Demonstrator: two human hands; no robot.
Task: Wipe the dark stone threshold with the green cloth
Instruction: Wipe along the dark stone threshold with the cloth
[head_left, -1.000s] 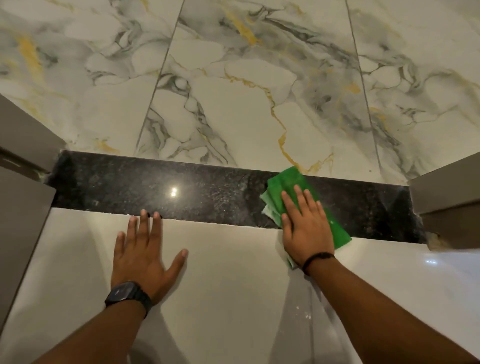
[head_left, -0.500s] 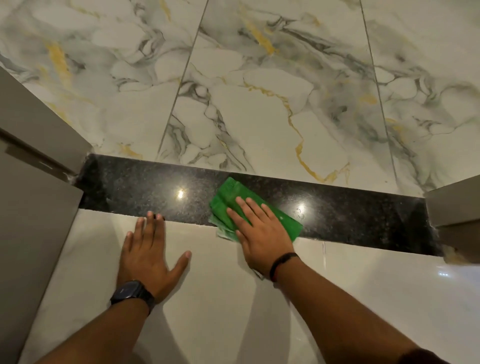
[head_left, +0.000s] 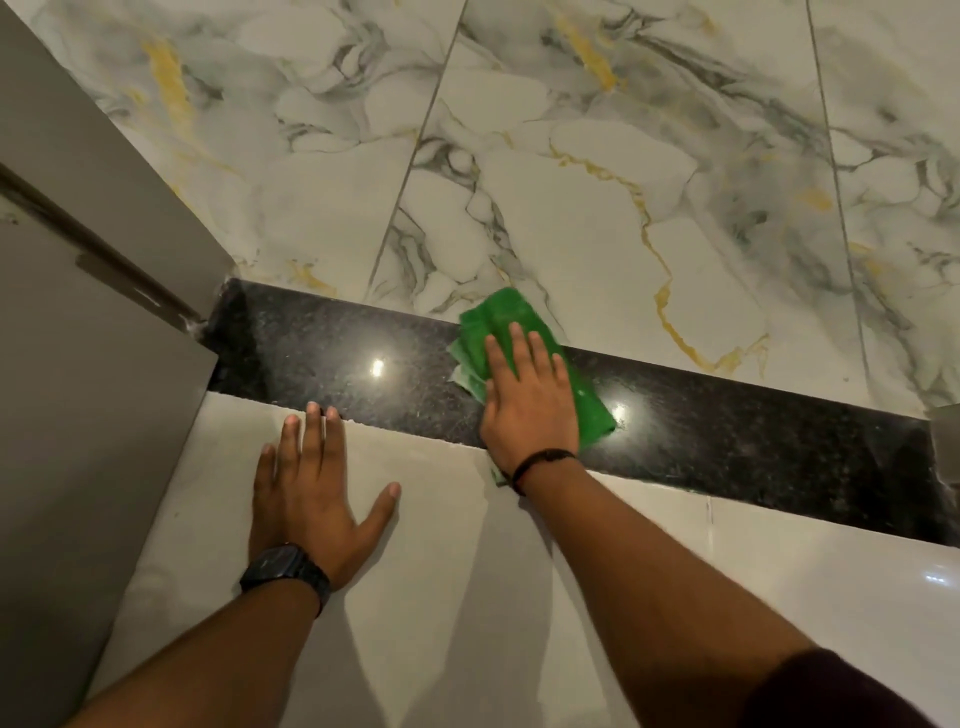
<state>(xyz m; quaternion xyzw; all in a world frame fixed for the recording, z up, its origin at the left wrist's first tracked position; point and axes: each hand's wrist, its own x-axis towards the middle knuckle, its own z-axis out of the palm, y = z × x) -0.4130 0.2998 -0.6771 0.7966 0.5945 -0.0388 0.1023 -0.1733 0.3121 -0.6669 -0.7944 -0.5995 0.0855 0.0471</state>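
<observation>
The dark speckled stone threshold (head_left: 332, 364) runs as a band from the left door frame to the right edge, between two tiled floors. A folded green cloth (head_left: 493, 322) lies across its middle, its far end lapping onto the marble tile. My right hand (head_left: 530, 405) presses flat on the cloth, fingers together and pointing away from me. My left hand (head_left: 311, 499) rests flat on the plain pale tile just in front of the threshold, fingers spread, fingertips at the stone's near edge. It holds nothing.
A grey door frame (head_left: 104, 291) stands at the left end of the threshold, another frame corner (head_left: 948, 431) at the right. Veined white marble tiles (head_left: 597, 208) lie beyond the stone, glossy pale tile (head_left: 779, 571) in front.
My right hand slid the cloth left along the threshold, then pushed it slightly forward so its tip laps onto the marble. My left hand stayed planted.
</observation>
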